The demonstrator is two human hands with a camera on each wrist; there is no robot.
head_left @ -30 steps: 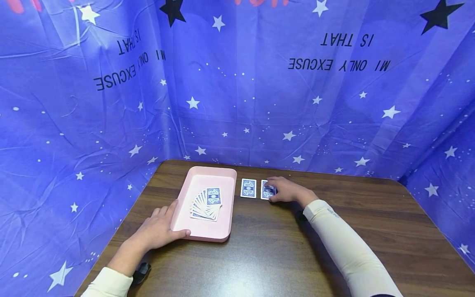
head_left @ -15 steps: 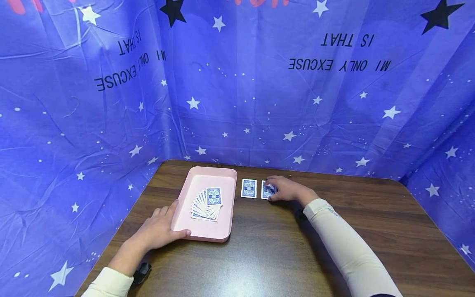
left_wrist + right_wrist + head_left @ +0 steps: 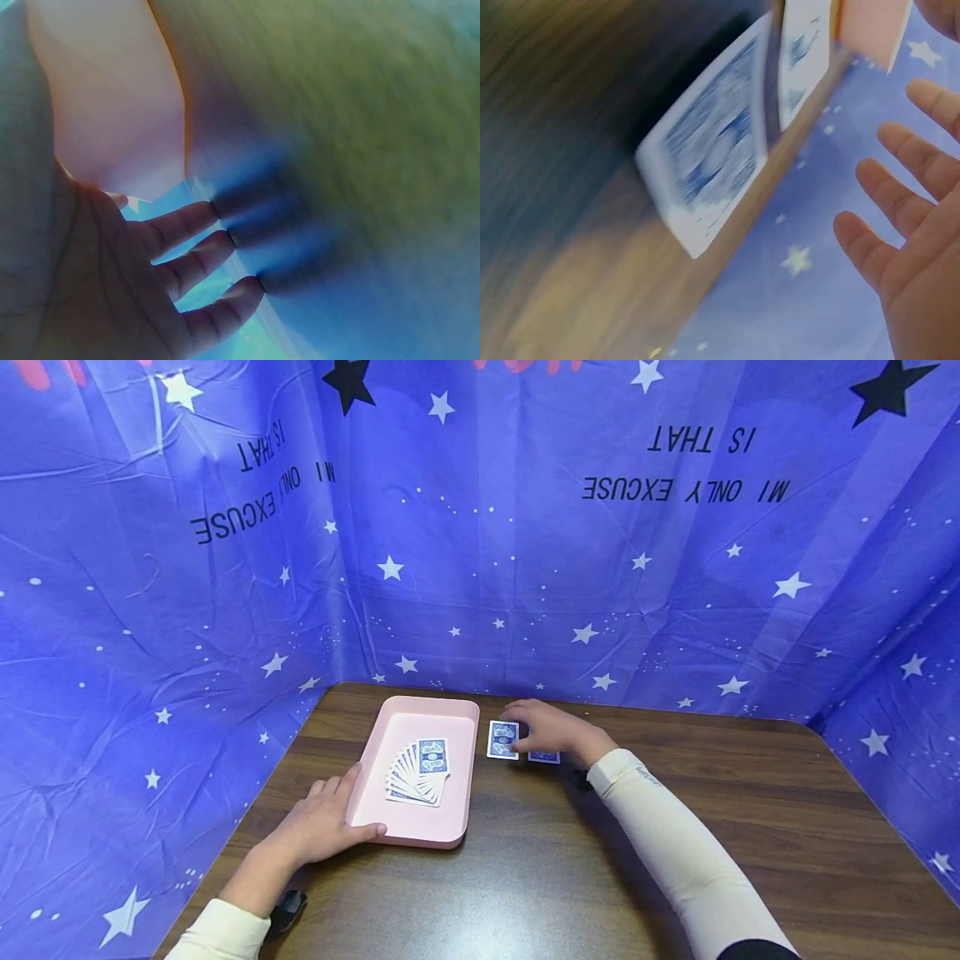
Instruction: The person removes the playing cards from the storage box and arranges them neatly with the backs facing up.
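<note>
My left hand (image 3: 322, 822) rests against the near left corner of a pink tray (image 3: 375, 814), thumb on the near rim. In the left wrist view its fingers (image 3: 191, 262) extend relaxed, tips down at the tabletop beside the tray (image 3: 124, 97). A fan of blue-backed playing cards (image 3: 420, 772) lies in the tray. Right of it, two playing cards lie face down on the table, a left one (image 3: 501, 740) and a right one (image 3: 543, 757). My right hand (image 3: 555, 727) hovers over both, partly covering the right card; the right wrist view shows its fingers (image 3: 870, 247) spread, holding nothing.
The brown wooden table (image 3: 495, 877) reaches back to a blue curtain (image 3: 480, 568) with stars and lettering, which also hangs at both sides. Dark straps with a small black device (image 3: 287, 912) sit at the wrists.
My right hand has lifted off the right card and shifted left, its fingertips now by the left card. My left hand, the tray and the cards stay where they were.
</note>
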